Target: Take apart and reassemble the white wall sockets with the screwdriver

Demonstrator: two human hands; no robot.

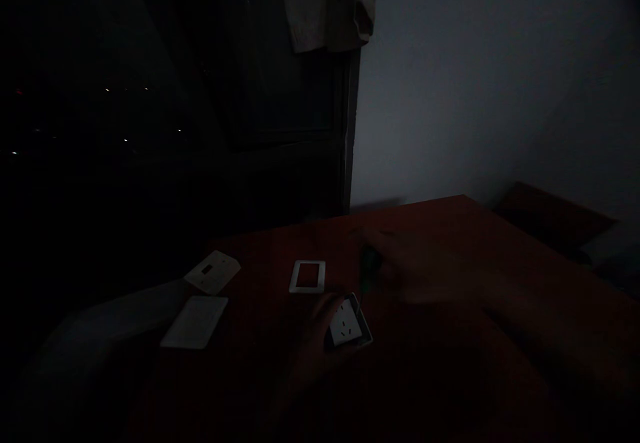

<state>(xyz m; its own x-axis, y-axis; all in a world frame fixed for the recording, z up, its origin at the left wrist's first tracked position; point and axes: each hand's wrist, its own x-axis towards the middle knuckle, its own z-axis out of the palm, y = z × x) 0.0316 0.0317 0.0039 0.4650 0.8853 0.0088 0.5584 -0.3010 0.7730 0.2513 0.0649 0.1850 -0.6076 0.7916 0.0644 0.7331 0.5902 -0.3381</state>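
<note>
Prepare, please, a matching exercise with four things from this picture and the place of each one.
1. socket
2. screwdriver
3. white frame
4. flat panel

A. in the right hand
B. beside the pale sheet
C. in the left hand
D. on the table, just beyond the left hand

Pairs: 1-C, 2-A, 3-D, 4-B

Lighting was very dim throughout. A plain, pale grey wall stood at the right rear, meeting a dark window frame along a vertical edge. The window filled much of the left side, with small scattered points of light showing in the blackness. A beige cloth hung over its upper part. A reddish-brown table extended below; beyond its right edge stood another brown piece of furniture, type indistinct.
</note>
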